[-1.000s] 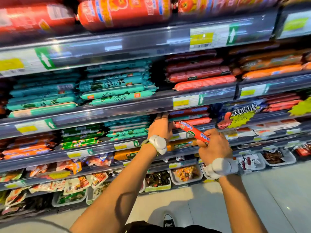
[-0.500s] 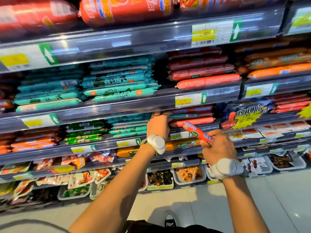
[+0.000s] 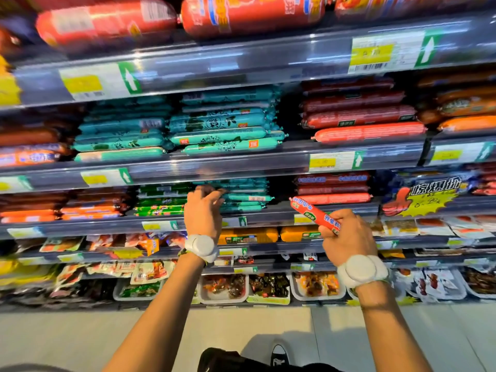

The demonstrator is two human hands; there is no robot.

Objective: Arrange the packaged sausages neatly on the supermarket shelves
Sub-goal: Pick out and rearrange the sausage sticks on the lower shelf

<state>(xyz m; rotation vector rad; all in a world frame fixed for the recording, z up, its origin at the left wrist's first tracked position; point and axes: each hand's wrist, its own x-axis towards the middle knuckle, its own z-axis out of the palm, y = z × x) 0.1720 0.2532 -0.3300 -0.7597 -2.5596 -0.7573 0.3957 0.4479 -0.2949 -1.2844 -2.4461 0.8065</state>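
My right hand (image 3: 347, 233) grips a small red packaged sausage (image 3: 311, 212), tilted with its free end up and to the left, in front of the shelf rail (image 3: 281, 217). Just behind it a stack of red sausages (image 3: 332, 189) lies on that shelf. My left hand (image 3: 204, 210) reaches into the same shelf, its bent fingertips touching the left end of a stack of teal sausages (image 3: 247, 200). I see nothing held in it. Green sausages (image 3: 161, 200) lie to the left of that hand.
Above are more teal sausages (image 3: 222, 130), red sausages (image 3: 359, 116) and large red rolls (image 3: 249, 14) on the top shelf. Orange packs (image 3: 249, 234) and trays of snacks (image 3: 268, 287) fill the lower shelves. A yellow promo sign (image 3: 426, 197) hangs at right. Pale floor lies below.
My left hand has shifted left from the gap beside the red stack to the teal stack. My right hand with the red sausage stays roughly where it was. The view has moved closer.
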